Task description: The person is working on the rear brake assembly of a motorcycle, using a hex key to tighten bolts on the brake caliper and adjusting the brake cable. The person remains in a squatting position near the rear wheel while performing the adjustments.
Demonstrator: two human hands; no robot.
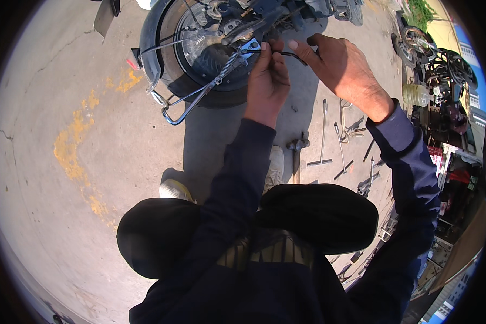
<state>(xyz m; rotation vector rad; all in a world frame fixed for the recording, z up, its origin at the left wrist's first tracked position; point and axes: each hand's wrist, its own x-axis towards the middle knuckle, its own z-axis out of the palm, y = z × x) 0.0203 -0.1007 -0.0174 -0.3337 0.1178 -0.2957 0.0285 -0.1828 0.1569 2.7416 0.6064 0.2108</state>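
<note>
My right hand [343, 67] is closed on the bent end of a black L-shaped hex key [292, 55]. The key's straight part runs left into the pinched fingers of my left hand [268, 86], beside a shiny metal bracket [249, 47]. Below the bracket, a coil spring [229, 63] lies along a chrome motorcycle stand [191, 109], which slants down to the left. Behind them is the motorcycle wheel [170, 70] with its black tyre. My left fingers hide the key's tip, so I cannot tell whether it sits in a bolt.
Right of my shoes, a hammer [296, 156] and several tools, including a long rod [324, 127], lie on the concrete. Farther right stand a parked motorcycle [453, 67] and a yellowish plastic jug [414, 95]. Faded yellow paint [73, 146] marks the ground at left.
</note>
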